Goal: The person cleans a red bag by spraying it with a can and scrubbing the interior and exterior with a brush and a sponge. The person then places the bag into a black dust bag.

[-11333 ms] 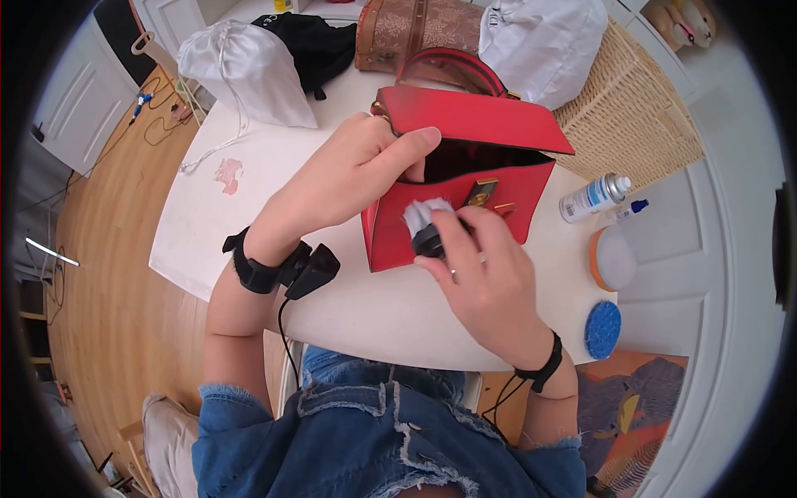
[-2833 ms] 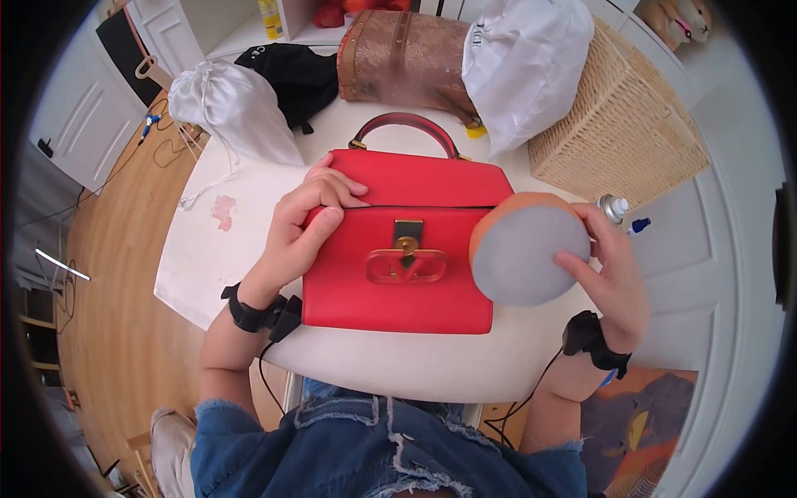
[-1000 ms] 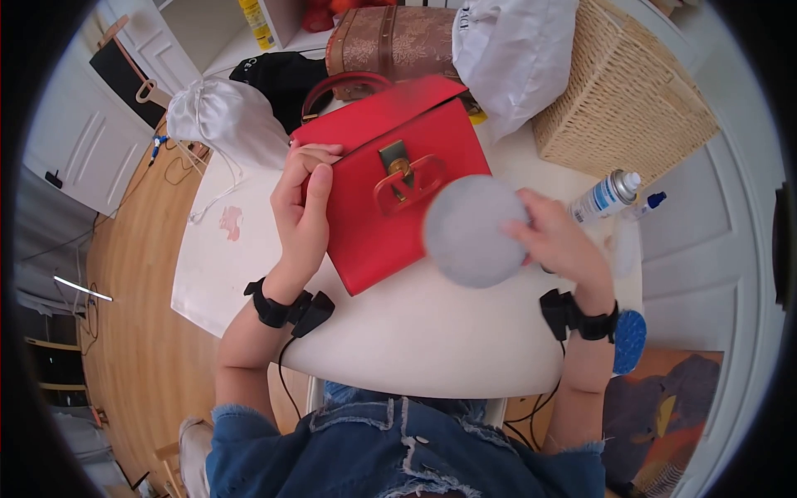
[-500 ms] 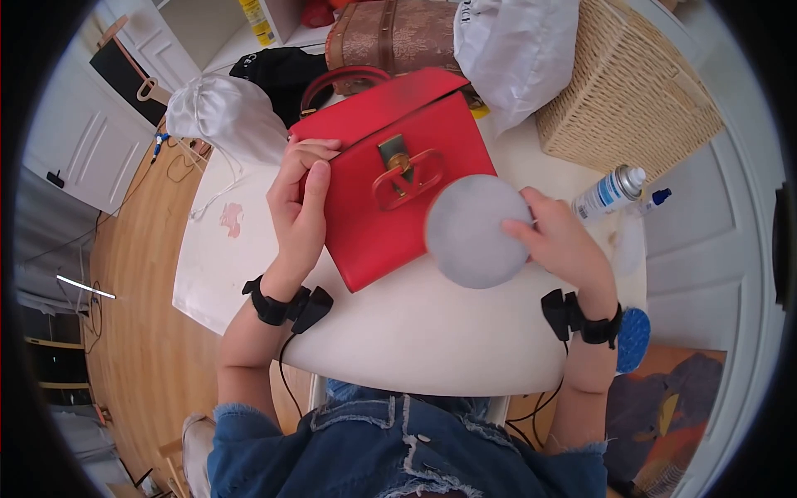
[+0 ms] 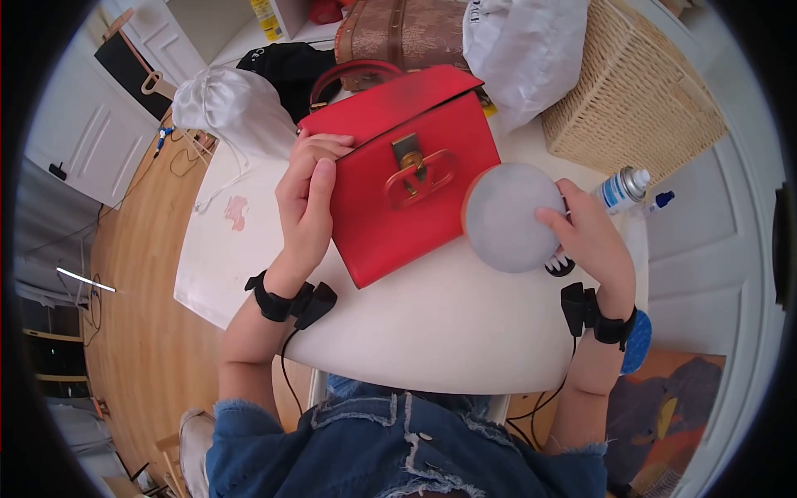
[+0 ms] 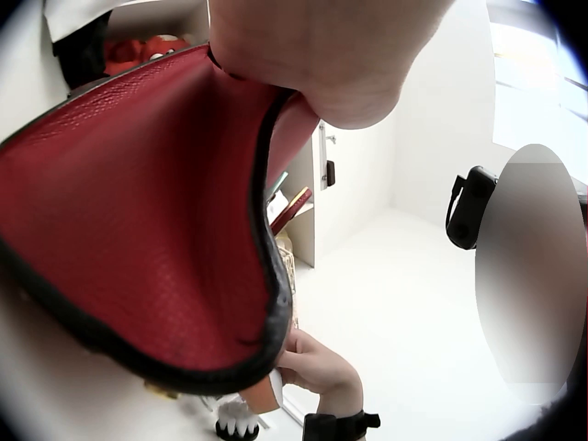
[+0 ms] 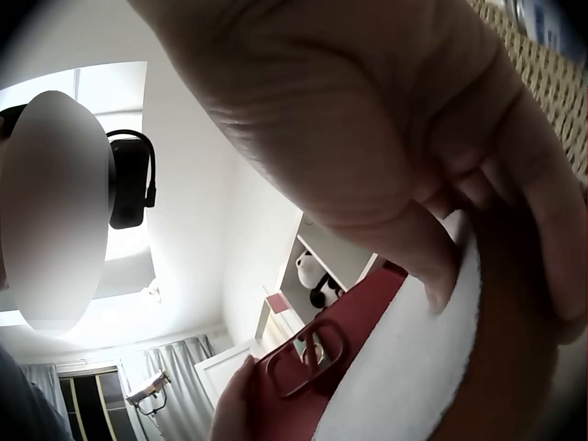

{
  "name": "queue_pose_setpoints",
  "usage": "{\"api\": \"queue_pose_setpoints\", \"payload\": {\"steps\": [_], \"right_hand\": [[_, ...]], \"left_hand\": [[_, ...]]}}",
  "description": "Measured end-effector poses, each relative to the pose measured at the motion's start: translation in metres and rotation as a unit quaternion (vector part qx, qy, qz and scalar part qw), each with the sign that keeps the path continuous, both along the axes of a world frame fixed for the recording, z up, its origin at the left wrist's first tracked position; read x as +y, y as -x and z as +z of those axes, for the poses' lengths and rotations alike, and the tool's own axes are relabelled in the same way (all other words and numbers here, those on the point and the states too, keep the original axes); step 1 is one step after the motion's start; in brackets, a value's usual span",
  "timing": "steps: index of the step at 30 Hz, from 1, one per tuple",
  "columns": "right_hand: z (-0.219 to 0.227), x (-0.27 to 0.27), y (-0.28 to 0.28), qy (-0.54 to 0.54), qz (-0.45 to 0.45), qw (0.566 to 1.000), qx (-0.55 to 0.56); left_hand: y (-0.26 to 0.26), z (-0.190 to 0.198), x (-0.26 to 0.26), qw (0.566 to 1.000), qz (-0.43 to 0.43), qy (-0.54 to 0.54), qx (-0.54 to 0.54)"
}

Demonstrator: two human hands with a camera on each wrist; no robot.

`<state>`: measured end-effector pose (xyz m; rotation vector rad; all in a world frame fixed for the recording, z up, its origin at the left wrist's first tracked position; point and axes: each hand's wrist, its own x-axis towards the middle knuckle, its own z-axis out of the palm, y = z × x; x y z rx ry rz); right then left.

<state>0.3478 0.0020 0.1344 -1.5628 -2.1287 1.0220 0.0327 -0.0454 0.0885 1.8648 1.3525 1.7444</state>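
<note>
A red handbag (image 5: 378, 220) with a gold clasp and a V-shaped emblem stands turned at an angle on the white table. My left hand (image 5: 305, 199) grips its upper left side, thumb on the front and fingers at the flap. In the left wrist view the bag's red side panel (image 6: 138, 239) with dark edging fills the left. My right hand (image 5: 594, 232) pinches a round sponge pad (image 5: 508, 220) with a grey-white face and orange back, thumb on the pale face. The pad overlaps the bag's lower right edge in the head view. Under that hand lies a black brush (image 5: 560, 266) with white bristles.
A spray can (image 5: 623, 191) and a blue-capped bottle (image 5: 660, 202) stand right of the hand. A blue round pad (image 5: 638, 342) is by the right table edge. White dust bags (image 5: 237, 104), a brown patterned case (image 5: 415, 37) and a wicker basket (image 5: 635, 91) line the back.
Earlier my right hand held the brush and my left hand was at the bag's opening. Now the right holds the sponge pad, which has just shifted right and slightly away from me.
</note>
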Motion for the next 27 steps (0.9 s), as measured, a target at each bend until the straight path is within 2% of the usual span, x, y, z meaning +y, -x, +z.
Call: {"api": "queue_pose_setpoints", "payload": {"steps": [2, 6, 8, 10, 12, 13, 15, 19, 21, 22, 25, 27], "right_hand": [[-0.006, 0.001, -0.002, -0.059, 0.012, 0.998, -0.004], [-0.01, -0.015, 0.021, -0.081, 0.047, 0.996, -0.011], [-0.02, -0.02, 0.028, -0.101, 0.155, 0.983, -0.017], [-0.012, -0.019, 0.026, -0.088, 0.152, 0.984, -0.029], [-0.001, -0.009, 0.011, -0.062, 0.056, 0.996, -0.043], [-0.001, -0.004, 0.001, -0.062, 0.057, 0.995, -0.045], [-0.004, 0.005, -0.014, -0.136, -0.062, 0.989, -0.014], [-0.007, 0.008, -0.013, -0.171, -0.058, 0.983, 0.004], [-0.002, 0.002, -0.002, -0.124, -0.005, 0.991, 0.046], [-0.003, 0.001, 0.0, -0.124, -0.005, 0.991, 0.046], [-0.006, 0.001, 0.005, -0.165, 0.006, 0.986, 0.022], [-0.006, 0.005, 0.007, -0.298, -0.031, 0.953, 0.047]], "left_hand": [[0.0, 0.0, 0.0, 1.0, 0.0, -0.002, -0.002], [0.002, -0.001, 0.001, 1.0, -0.005, -0.012, 0.005], [0.003, -0.001, 0.001, 1.0, -0.008, -0.018, 0.012], [0.003, -0.002, 0.001, 0.999, -0.013, -0.022, 0.02], [0.002, -0.002, 0.0, 1.0, -0.012, -0.014, 0.013], [0.002, -0.002, -0.001, 1.0, -0.01, -0.014, 0.01], [0.003, -0.001, 0.0, 1.0, -0.011, -0.017, 0.015], [0.006, -0.003, 0.001, 1.0, -0.024, -0.016, 0.014], [0.006, -0.004, 0.001, 0.999, -0.032, -0.022, 0.009], [0.005, -0.003, 0.0, 0.999, -0.033, -0.022, 0.009], [0.003, -0.002, -0.005, 0.998, -0.033, -0.035, 0.04], [0.002, -0.007, -0.006, 0.996, -0.043, -0.06, 0.052]]}}
